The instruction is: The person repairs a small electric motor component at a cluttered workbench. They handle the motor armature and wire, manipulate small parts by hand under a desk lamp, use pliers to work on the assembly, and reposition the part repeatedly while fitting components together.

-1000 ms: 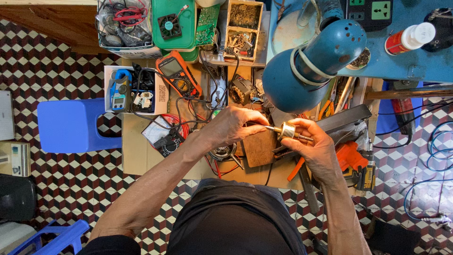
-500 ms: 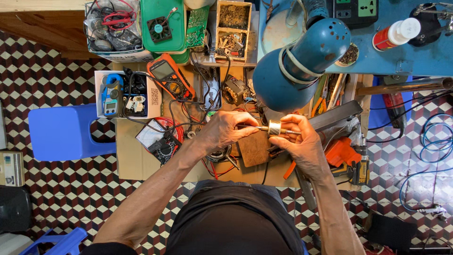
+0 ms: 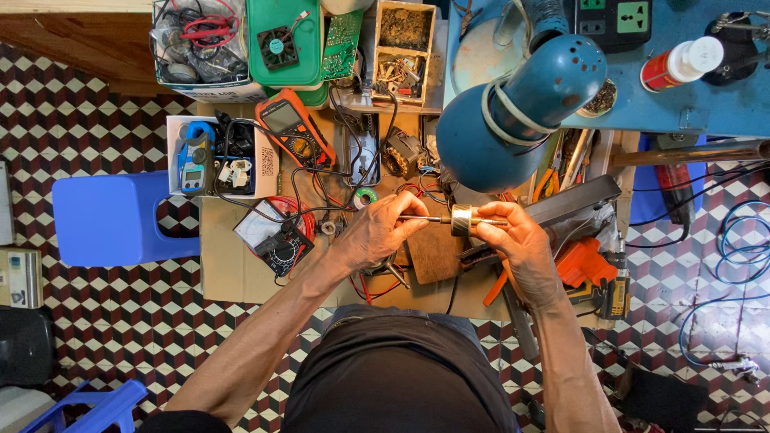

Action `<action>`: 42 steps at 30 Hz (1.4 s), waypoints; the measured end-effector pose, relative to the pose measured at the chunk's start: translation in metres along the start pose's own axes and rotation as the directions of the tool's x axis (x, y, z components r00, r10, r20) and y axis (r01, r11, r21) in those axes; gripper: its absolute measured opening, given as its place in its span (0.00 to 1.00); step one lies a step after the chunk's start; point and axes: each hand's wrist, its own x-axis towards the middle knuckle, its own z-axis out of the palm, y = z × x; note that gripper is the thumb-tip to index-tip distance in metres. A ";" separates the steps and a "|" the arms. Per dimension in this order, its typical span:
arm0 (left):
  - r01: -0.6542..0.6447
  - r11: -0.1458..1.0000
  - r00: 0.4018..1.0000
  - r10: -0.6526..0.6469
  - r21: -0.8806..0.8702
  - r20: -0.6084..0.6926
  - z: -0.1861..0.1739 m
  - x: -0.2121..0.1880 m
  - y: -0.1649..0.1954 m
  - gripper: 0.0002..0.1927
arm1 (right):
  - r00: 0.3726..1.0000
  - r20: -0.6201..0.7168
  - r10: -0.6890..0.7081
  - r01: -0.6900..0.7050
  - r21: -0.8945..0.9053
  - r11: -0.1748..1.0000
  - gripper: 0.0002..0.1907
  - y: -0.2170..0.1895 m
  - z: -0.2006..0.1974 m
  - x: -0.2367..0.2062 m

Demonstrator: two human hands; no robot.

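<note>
Starting at the far left of the frame, a blue plastic stool (image 3: 112, 218) stands on the checkered floor (image 3: 72, 120), just beside the workbench (image 3: 220, 265). Moving right, upper left of the bench, a clear bin of tangled wires (image 3: 196, 40) sits next to a green tray (image 3: 285, 40) with a small black fan (image 3: 277, 46) on it. Below those, a white box (image 3: 215, 154) holds a blue clamp meter (image 3: 195, 156), and an orange multimeter (image 3: 295, 128) lies tilted just to its right. Lower down, an analog meter (image 3: 273, 240) rests on the bench with red and black leads looping around it.

Now to the centre: the left hand (image 3: 375, 236) is closed in a pinch, fingertips gripping the thin end of a small motor rotor (image 3: 460, 219). The rotor sits level, held above the bench between both hands, just under the lamp. A brown block (image 3: 435, 252) lies on the bench right below it.

Continuing right, the right hand (image 3: 517, 244) is curled shut around the other end of the rotor shaft, thumb and fingers clamped on it. Above, a big blue lamp shade (image 3: 513, 116) hangs over the work. An orange power tool (image 3: 581, 265) lies just right of the right hand. Upper right of the frame, a red and white bottle (image 3: 682, 64) lies on a blue shelf (image 3: 706, 112), and blue cable (image 3: 734, 265) coils on the floor at the far right.
</note>
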 end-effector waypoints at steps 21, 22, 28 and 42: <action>-0.051 0.975 0.987 0.082 0.215 -0.141 0.005 -0.003 0.012 0.08 | 0.998 -0.055 -0.032 0.031 -0.018 0.999 0.13 0.028 -0.006 0.001; -0.069 0.975 0.984 0.101 0.209 -0.145 0.005 -0.003 0.012 0.08 | 0.998 -0.055 -0.032 0.032 -0.010 0.999 0.13 0.028 -0.006 0.001; -0.039 0.983 0.987 0.066 0.180 -0.148 0.007 -0.002 0.010 0.08 | 0.998 -0.057 -0.038 0.039 0.027 0.999 0.13 0.025 0.001 -0.002; -0.033 0.990 0.991 0.051 0.140 -0.127 0.007 -0.003 0.006 0.09 | 0.997 -0.080 0.003 0.002 0.059 0.998 0.14 0.031 -0.001 -0.001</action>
